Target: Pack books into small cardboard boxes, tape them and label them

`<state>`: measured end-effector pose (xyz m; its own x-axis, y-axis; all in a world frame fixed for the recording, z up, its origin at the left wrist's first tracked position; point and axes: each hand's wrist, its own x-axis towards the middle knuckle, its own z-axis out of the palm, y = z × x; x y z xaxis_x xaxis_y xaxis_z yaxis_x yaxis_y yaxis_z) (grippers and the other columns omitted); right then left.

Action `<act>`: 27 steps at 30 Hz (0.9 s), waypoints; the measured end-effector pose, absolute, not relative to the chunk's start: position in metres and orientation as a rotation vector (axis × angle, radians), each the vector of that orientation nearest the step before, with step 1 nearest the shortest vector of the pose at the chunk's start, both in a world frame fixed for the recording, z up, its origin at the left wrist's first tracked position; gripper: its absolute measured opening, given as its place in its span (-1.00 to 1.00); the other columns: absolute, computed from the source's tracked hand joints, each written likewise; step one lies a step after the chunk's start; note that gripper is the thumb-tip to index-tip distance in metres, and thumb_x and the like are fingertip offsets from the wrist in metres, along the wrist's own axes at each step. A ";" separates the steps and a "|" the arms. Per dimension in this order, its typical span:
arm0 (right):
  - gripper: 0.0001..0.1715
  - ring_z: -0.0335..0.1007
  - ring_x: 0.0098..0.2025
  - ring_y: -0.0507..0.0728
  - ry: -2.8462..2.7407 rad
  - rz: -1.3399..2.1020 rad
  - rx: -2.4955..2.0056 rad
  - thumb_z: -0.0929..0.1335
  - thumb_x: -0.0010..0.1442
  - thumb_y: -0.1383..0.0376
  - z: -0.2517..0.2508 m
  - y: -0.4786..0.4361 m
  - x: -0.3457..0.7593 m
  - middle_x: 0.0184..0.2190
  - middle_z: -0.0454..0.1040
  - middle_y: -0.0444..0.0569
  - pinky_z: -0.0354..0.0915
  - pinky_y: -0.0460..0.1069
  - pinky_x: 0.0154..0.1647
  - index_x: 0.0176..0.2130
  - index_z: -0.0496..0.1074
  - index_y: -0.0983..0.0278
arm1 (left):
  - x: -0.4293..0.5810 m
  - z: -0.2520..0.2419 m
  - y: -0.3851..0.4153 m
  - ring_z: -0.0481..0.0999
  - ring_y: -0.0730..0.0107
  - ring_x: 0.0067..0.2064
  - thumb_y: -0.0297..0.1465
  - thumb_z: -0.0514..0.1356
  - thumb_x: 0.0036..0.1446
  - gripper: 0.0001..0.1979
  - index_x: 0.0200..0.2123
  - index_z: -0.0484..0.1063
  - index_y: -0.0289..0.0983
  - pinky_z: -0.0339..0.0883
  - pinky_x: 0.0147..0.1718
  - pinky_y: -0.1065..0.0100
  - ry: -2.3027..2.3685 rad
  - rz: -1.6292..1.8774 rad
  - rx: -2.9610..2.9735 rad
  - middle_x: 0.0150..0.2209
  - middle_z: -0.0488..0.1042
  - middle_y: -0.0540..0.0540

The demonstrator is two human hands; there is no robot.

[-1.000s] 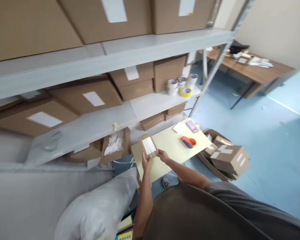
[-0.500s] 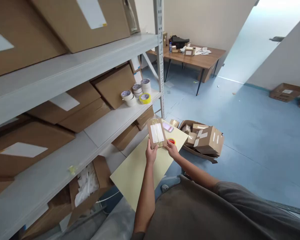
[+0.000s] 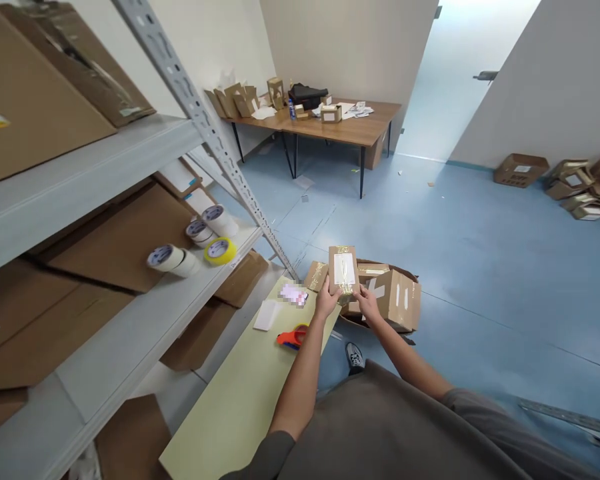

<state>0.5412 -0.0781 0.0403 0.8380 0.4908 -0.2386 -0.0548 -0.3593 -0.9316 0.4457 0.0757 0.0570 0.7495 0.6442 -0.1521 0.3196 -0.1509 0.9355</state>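
Note:
A small taped cardboard box with a white label is held up between my two hands. My left hand grips its lower left corner, and my right hand grips the lower right one. Behind and below the held box stands a large open carton on the floor with several taped boxes inside. To the left, a pale yellow board carries an orange tape dispenser, a white pad and a phone-like item that is blurred out. Another small box sits at the board's far end.
Metal shelving with large cartons runs along my left. White tape rolls and a yellow roll stand on its middle shelf. A wooden table with boxes and papers is at the back. More cartons lie by the right wall.
The held box has moved right, from above the yellow board to in front of the open carton. My view has turned right, and the tape dispenser and white pad show more fully.

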 end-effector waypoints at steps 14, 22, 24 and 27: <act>-0.11 0.31 0.41 0.34 -0.199 0.629 -1.770 0.34 0.32 -0.03 0.065 -0.052 0.682 0.43 0.32 0.18 0.32 0.21 0.37 0.50 0.19 0.18 | 0.510 0.090 0.140 0.19 -0.02 0.50 -0.09 0.30 0.30 -0.22 0.47 0.21 -0.24 0.10 0.44 0.10 1.059 0.379 1.781 0.49 0.21 -0.28; -0.23 0.39 0.35 0.35 -0.456 0.660 -1.757 0.35 0.33 0.03 0.063 -0.002 0.648 0.33 0.44 0.17 0.35 0.29 0.35 0.43 0.29 0.15 | 0.453 0.082 0.147 0.38 0.05 0.40 -0.19 0.30 0.31 -0.44 0.32 0.43 -0.22 0.24 0.36 0.11 1.097 0.521 1.702 0.35 0.43 -0.28; -0.25 0.40 0.35 0.34 -0.534 0.678 -1.747 0.34 0.35 0.02 0.066 0.010 0.627 0.35 0.43 0.18 0.37 0.29 0.34 0.43 0.29 0.14 | 0.426 0.080 0.152 0.39 0.09 0.38 -0.20 0.30 0.31 -0.49 0.27 0.47 -0.20 0.26 0.35 0.13 1.108 0.572 1.691 0.33 0.46 -0.25; -0.28 0.38 0.37 0.33 -0.651 0.694 -1.732 0.32 0.37 0.02 0.072 0.027 0.587 0.36 0.41 0.18 0.36 0.27 0.35 0.42 0.30 0.15 | 0.378 0.081 0.156 0.42 0.10 0.36 -0.20 0.31 0.31 -0.52 0.24 0.50 -0.19 0.27 0.34 0.13 1.139 0.645 1.665 0.30 0.49 -0.24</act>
<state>0.5870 0.0270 0.0719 0.6767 0.7253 -0.1268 0.0795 -0.2431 -0.9667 0.3785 0.1562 0.0814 0.4193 0.9028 -0.0956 0.3831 -0.0804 0.9202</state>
